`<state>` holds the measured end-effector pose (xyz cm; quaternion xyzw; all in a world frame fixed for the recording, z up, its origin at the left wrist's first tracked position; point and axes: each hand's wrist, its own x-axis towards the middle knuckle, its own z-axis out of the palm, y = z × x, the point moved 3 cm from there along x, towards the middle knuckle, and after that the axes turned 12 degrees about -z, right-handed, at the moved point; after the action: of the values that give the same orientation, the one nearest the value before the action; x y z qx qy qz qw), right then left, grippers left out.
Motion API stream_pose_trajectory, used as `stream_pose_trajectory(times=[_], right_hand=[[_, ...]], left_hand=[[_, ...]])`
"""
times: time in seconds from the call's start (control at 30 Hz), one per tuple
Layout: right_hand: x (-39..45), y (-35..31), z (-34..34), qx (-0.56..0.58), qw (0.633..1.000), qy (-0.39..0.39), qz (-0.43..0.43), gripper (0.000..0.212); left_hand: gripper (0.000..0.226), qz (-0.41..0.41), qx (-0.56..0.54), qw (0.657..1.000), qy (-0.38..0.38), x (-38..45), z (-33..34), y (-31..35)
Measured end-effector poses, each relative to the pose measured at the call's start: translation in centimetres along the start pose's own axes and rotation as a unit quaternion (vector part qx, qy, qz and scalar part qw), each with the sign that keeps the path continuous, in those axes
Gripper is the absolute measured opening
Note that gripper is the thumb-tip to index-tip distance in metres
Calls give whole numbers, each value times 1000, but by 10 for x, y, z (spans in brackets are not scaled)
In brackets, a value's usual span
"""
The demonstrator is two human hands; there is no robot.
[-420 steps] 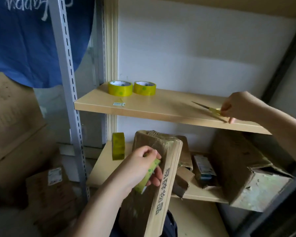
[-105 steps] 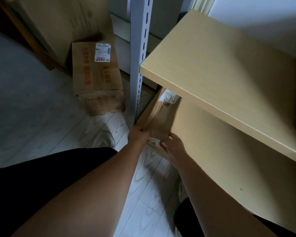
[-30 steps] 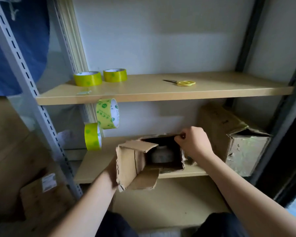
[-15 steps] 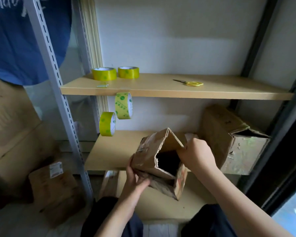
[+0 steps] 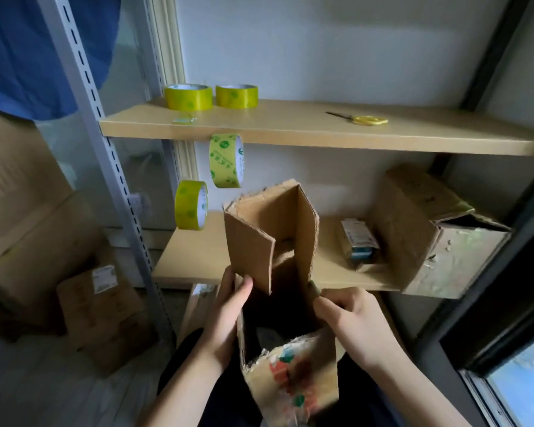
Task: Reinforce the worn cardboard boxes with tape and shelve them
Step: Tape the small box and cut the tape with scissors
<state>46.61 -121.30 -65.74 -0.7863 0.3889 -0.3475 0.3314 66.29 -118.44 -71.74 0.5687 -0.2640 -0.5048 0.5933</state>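
Cardboard box (image 5: pixel 278 303) with its worn flaps standing open is held upright between both hands: the left hand (image 5: pixel 225 315) grips its left wall, thumb curled over the rim, and the right hand (image 5: pixel 349 315) pinches its right edge. Beyond the hands, two tape rolls (image 5: pixel 210 96) and yellow scissors (image 5: pixel 364 119) lie on the upper shelf (image 5: pixel 290 131), while another worn box (image 5: pixel 429 229) sits on the lower shelf (image 5: pixel 198 257).

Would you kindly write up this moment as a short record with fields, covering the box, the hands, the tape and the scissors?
box in hand: open cardboard box, flaps up, worn and partly taped
left hand: grips the box's left wall
right hand: pinches the box's right edge
tape rolls: two flat on the upper shelf; two hanging below its edge
scissors: lying on the upper shelf, untouched
lower shelf: bears a large worn box and a small carton
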Motion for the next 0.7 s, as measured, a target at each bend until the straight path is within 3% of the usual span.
stream_pose_trajectory(times=[0.07,0.17,0.33,0.47,0.53,0.7], right_hand=[[-11,6,12,146,988,21,47,33],[-22,19,30,334,935,88,80,30],[-8,20,33,391,907,132,82,33],[21,26,19,285,944,99,135,39],[25,36,18,284,938,71,185,37],[46,41,14,296,925,85,225,31]], left_hand=[[18,-25,-27,999,-2,-1,1,-3],[27,-24,-47,998,-17,2,7,2],[27,-41,-112,991,-62,4,18,1],[26,-30,-144,986,-74,-3,38,-5],[21,-25,-158,985,-61,-5,43,-6],[58,-95,-185,974,-91,-7,57,9]])
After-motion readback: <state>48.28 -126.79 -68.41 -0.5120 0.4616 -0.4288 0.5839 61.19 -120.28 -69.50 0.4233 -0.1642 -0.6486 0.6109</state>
